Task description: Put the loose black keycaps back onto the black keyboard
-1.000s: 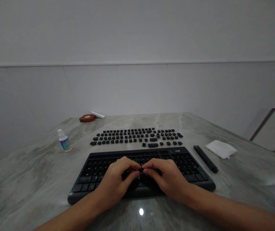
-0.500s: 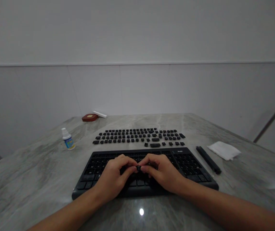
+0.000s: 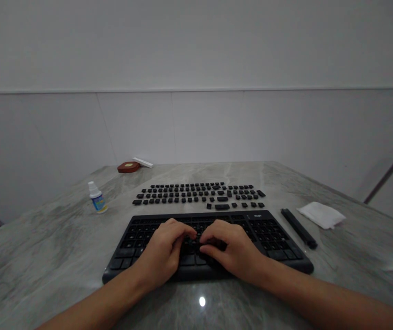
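Observation:
A black keyboard [image 3: 196,273] lies on the table beneath both hands, with many of its keycaps off. Over its middle, my left hand [image 3: 163,245] rests with thumb and index finger apart, the index tip reaching toward the centre keys. My right hand [image 3: 232,245] curls in from the other side, its thumb and index tips close together around a small dark keycap [image 3: 199,244] low at the key bed. The keycap is partly hidden by the fingertips. Beyond the keyboard, loose black keycaps [image 3: 222,199] lie in rows.
A white spray bottle [image 3: 98,201] with a blue label stands at left. Right of the keyboard lie a long black bar [image 3: 298,228] and a folded white cloth [image 3: 321,215]. A reddish-brown case [image 3: 128,167] and a white strip [image 3: 143,162] are at the far left of the marble table [image 3: 62,256].
Both hands were pinching at one small keycap together. My left thumb and index finger have parted and drawn back, while my right fingertips have lowered slightly.

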A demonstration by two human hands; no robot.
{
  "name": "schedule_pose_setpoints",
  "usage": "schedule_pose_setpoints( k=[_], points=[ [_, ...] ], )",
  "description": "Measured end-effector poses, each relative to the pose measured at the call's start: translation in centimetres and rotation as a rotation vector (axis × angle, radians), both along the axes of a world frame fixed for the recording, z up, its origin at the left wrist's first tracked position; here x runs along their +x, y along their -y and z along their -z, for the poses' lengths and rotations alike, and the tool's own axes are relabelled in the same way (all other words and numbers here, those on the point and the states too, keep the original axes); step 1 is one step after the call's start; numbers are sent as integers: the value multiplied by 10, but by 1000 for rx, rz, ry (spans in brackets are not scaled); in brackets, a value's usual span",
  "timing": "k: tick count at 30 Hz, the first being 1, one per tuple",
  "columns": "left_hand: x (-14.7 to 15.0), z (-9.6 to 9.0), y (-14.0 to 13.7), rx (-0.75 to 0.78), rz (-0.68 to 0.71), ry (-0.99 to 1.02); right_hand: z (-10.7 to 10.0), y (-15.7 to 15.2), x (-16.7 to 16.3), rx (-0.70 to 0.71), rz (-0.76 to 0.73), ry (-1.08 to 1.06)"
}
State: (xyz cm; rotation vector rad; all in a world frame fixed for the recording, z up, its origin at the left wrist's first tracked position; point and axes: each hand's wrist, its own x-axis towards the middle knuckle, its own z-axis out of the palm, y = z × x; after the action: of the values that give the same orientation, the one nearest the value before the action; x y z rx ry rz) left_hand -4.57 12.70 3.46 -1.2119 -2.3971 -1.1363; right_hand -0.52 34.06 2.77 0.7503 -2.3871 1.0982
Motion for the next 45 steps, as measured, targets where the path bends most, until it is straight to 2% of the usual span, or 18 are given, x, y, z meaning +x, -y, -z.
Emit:
schedule_pose_setpoints(
  k=[6,17,38,45],
  points=[
    [0,1,1,-82,78,-103,8,1,-4,55,-117,-135],
    [1,0,1,-66,160,-123,-1,3,2,76,-142,-147],
    [2,-1,1,-66,173,-162,-1,3,2,81,-131,-95],
    [0,0,1,-41,124,-126,-1,2,0,79,-116,-67]
  ],
)
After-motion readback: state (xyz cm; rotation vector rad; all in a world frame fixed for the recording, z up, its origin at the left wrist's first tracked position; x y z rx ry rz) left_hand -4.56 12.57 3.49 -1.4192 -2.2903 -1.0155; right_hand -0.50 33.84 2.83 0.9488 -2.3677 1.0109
